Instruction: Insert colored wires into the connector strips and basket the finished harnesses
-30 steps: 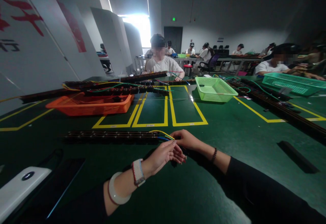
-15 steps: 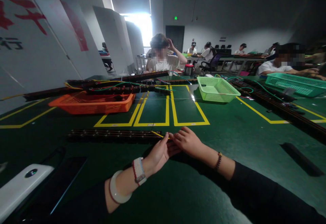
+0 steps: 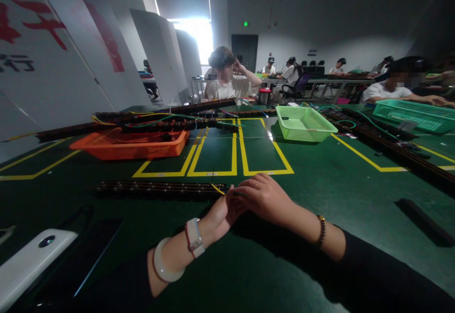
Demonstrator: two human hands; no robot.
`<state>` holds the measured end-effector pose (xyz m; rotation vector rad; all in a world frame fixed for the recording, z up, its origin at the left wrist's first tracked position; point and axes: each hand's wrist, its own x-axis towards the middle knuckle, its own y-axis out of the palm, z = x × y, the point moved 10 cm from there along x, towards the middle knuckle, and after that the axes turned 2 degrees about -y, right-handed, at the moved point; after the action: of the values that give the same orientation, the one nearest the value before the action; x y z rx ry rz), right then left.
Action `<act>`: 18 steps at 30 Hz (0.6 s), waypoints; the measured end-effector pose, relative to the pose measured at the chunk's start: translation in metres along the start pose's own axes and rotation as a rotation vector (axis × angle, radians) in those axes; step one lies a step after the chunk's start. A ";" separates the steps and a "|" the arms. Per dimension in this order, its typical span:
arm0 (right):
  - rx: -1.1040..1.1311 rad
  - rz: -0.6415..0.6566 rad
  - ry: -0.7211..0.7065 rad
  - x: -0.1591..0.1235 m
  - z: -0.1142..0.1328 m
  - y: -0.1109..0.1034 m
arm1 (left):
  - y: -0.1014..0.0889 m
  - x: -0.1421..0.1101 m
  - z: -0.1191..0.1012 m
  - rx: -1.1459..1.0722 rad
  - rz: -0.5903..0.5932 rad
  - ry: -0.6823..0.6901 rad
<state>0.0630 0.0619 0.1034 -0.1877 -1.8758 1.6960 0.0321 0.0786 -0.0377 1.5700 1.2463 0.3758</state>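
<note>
A long dark strip with several bright metal spots (image 3: pixel 159 188) lies across the green table. From its right end a yellow wire (image 3: pixel 217 189) runs into the fingers of my left hand (image 3: pixel 221 216), which is closed on it, thumb uppermost. My right hand (image 3: pixel 266 197) is curled over the left fingertips, its fingers bent and pressed together. What the right fingers grip is hidden behind them. A thin dark wire (image 3: pixel 213 176) sticks up at the strip's end, close to the yellow one.
An orange basket (image 3: pixel 131 149) stands at the back left, with wired dark strips (image 3: pixel 170 124) behind and over it. A light green basket (image 3: pixel 305 130) and a teal basket (image 3: pixel 415 116) stand right. A dark bar (image 3: pixel 424 222) lies right; a white device (image 3: pixel 39 265) lies left. People sit beyond.
My right hand has turned and closed further over the left fingertips, its wrist shifting right. Less of the yellow wire shows between the hands. The strip stays in place.
</note>
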 end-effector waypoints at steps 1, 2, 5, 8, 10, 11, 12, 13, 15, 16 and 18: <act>0.011 -0.010 0.045 0.001 -0.007 -0.007 | 0.000 0.000 0.000 0.013 0.004 -0.007; 0.015 -0.007 0.092 0.001 -0.015 -0.013 | 0.001 0.000 0.001 0.022 0.003 -0.012; 0.044 0.065 0.191 -0.001 -0.034 -0.014 | 0.000 -0.001 0.001 0.018 -0.021 -0.015; 0.080 0.144 0.203 -0.005 -0.038 -0.003 | 0.001 -0.002 0.000 0.026 -0.036 -0.015; 0.038 0.192 0.156 -0.007 -0.031 0.006 | 0.001 -0.002 0.000 0.046 -0.042 -0.013; -0.005 0.217 0.130 -0.007 -0.027 0.011 | 0.002 -0.002 0.000 0.052 -0.039 -0.018; -0.053 0.239 0.111 -0.008 -0.023 0.015 | 0.003 -0.002 0.001 0.055 -0.033 -0.028; -0.099 0.258 0.099 -0.009 -0.020 0.019 | 0.004 -0.003 0.002 0.057 -0.025 -0.038; -0.167 0.278 0.087 -0.010 -0.015 0.024 | 0.004 -0.003 0.002 0.055 -0.022 -0.044; -0.183 0.280 0.085 -0.010 -0.012 0.025 | 0.003 -0.003 0.002 0.053 -0.032 -0.038; -0.183 0.266 0.085 -0.009 -0.007 0.022 | 0.000 -0.004 0.000 0.053 -0.067 -0.025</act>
<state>0.0676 0.0678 0.0795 -0.5970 -2.0113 1.6531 0.0305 0.0753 -0.0368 1.5690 1.2955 0.2821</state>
